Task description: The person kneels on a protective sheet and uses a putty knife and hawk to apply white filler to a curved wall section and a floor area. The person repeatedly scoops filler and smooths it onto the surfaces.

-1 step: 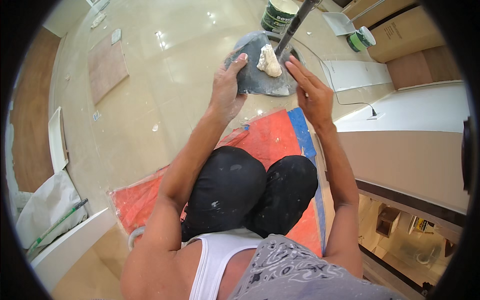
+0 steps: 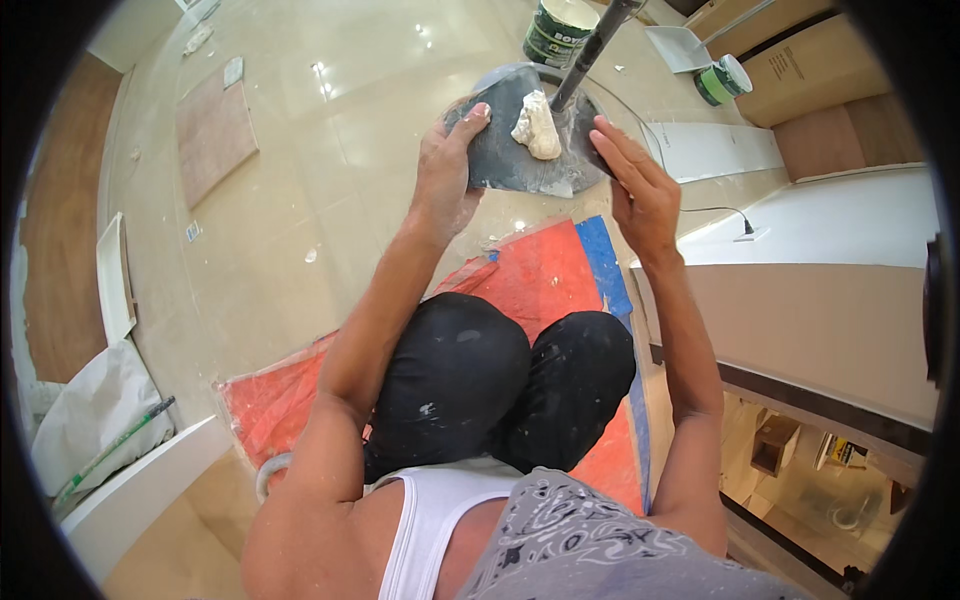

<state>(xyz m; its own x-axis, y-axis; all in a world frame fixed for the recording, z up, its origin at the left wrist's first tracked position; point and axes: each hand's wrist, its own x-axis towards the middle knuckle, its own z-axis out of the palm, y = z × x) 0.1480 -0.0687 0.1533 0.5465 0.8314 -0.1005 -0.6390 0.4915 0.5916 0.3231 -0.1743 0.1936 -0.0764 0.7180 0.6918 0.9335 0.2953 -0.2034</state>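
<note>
My left hand (image 2: 446, 180) is closed on the edge of a dark grey flat plate (image 2: 495, 150), its thumb on top. A lump of off-white putty (image 2: 537, 126) sits on the plate. At the right, my right hand (image 2: 640, 190) holds a dark flat scraper blade (image 2: 597, 148), fingers stretched along its outer edge and thumb hidden. The blade's inner side meets or overlaps the plate, with pale smears where they come together. Behind them stands a dark pole (image 2: 590, 58), its lower end hidden by the plate and blade.
A green-and-white bucket (image 2: 556, 35) stands beyond, with a smaller green tub (image 2: 722, 80) and a white dustpan (image 2: 675, 48) farther right. A cord runs to a plug (image 2: 748, 228). Below me lies an orange sheet (image 2: 545, 275); a brown board (image 2: 215, 140) lies left.
My right hand and the blade have moved slightly right and nearer to me. The plate has tilted a little, and the putty lump has turned slightly with it.
</note>
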